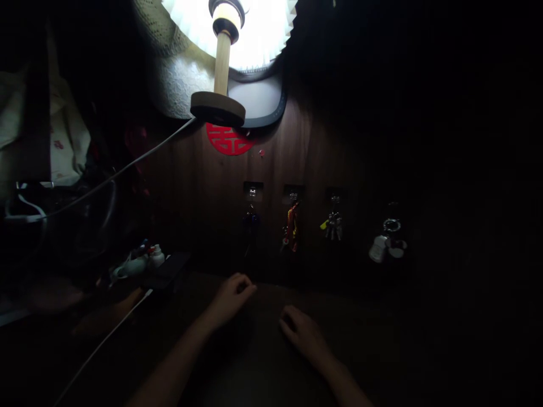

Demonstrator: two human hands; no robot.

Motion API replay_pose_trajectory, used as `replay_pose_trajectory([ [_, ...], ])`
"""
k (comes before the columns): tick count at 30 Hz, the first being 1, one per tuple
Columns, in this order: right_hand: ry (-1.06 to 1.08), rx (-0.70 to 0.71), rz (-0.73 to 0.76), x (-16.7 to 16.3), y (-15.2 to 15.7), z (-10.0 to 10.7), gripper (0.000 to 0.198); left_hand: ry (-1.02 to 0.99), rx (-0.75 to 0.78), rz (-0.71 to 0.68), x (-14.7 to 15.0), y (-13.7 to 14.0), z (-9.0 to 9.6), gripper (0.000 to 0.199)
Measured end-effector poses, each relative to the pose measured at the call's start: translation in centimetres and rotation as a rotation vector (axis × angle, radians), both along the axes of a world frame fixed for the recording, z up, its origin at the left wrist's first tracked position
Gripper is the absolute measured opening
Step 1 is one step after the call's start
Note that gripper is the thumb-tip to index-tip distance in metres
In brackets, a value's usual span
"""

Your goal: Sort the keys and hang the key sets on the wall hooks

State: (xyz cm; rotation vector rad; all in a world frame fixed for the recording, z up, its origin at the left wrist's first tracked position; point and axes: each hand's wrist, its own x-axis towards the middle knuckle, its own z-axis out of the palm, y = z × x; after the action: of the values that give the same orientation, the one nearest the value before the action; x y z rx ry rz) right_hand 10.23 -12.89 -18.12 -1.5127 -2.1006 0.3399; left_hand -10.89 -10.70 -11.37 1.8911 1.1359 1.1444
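Note:
My left hand [234, 295] is low in the middle of the view, fingers curled in and a small dark gap beside the thumb. To its right and a little nearer, my right hand [302, 333] is also loosely curled, its thumb side turned toward the left hand. I see nothing held in either hand, though the light on them is dim. The hands are apart, over a dark surface [258, 373]; whether they touch it I cannot tell. Beyond them, several key bunches hang on a dark wood panel, one with a red-and-yellow strap [292, 229].
A lit lamp with a pleated shade [271, 34], wooden stem and round base [218, 107] is overhead, its white cord [156, 147] running left. Caps [257, 102] hang behind it. Silver key tags [379, 249] hang right. A white bottle [156, 257] and dark box [167, 271] stand left.

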Motion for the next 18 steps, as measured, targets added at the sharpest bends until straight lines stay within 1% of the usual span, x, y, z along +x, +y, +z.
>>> replay_pose_trajectory([
  [3, -0.061, 0.014, 0.022, 0.0, 0.1, -0.5, 0.015, 0.086, 0.165, 0.09, 0.3, 1.8, 1.2, 0.021],
  [6, -0.073, 0.022, 0.027, 0.1, 0.3, -0.5, 0.015, 0.106, 0.24, 0.151, 0.9, 3.2, 2.0, 0.019],
  [10, -0.068, 0.033, 0.016, 0.2, 0.5, -0.9, 0.015, 0.099, 0.373, 0.289, 1.7, 4.1, 3.2, 0.016],
  [13, -0.066, 0.047, 0.008, 0.4, 0.8, -1.5, 0.017, 0.104, 0.491, 0.385, 1.7, 4.4, 4.3, 0.013],
  [16, -0.069, 0.045, 0.017, 0.5, 1.1, -1.9, 0.019, 0.189, 0.535, 0.467, 0.7, 4.5, 4.8, 0.014],
  [18, -0.073, 0.036, 0.021, 0.6, 1.2, -1.9, 0.02, 0.333, 0.483, 0.503, -0.5, 4.3, 4.5, 0.019],
])
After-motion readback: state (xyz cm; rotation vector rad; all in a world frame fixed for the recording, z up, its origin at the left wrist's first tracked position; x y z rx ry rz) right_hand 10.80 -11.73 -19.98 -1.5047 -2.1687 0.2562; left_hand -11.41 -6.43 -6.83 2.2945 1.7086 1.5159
